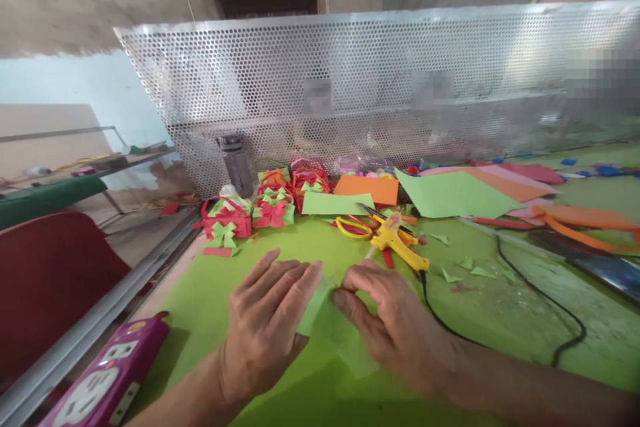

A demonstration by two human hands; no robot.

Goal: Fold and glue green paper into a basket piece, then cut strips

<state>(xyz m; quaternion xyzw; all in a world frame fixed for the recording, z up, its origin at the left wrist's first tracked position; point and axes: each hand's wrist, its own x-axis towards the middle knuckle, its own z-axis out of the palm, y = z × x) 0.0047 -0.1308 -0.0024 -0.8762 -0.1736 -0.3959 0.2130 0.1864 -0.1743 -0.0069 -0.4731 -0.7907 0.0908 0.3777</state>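
My left hand (265, 323) lies flat with fingers stretched out on a light green paper piece (336, 333) on the green table (200, 300). The paper's left edge is folded up against my left fingertips. My right hand (387, 317) presses on the same paper from the right, its fingers bent and close together at the fold. A yellow glue gun (397, 245) lies just beyond my right hand, its black cord (525, 293) running to the right.
Yellow-handled scissors (354, 227), finished red and green paper baskets (250, 213), and green, orange and pink paper sheets (450, 193) lie behind. A perforated metal screen (375, 80) closes the back. A pink power strip (107, 380) sits at the left edge. Small paper scraps (465, 267) lie scattered at the right.
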